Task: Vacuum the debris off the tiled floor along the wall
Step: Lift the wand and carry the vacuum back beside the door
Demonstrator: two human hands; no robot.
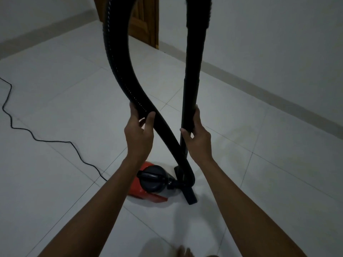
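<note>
2 hands: L hand (139, 134) grips hose (118, 71), R hand (197, 138) wand (189, 101).

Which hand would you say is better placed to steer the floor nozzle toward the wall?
Right. The right hand grips the rigid wand above the floor nozzle; the left hand holds only the hose.

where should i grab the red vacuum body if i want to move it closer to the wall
Grip the black handle arching across the top of the red vacuum body, coming from straight above. It faces upward, and the hose joins at the front, leaving the top open.
</note>
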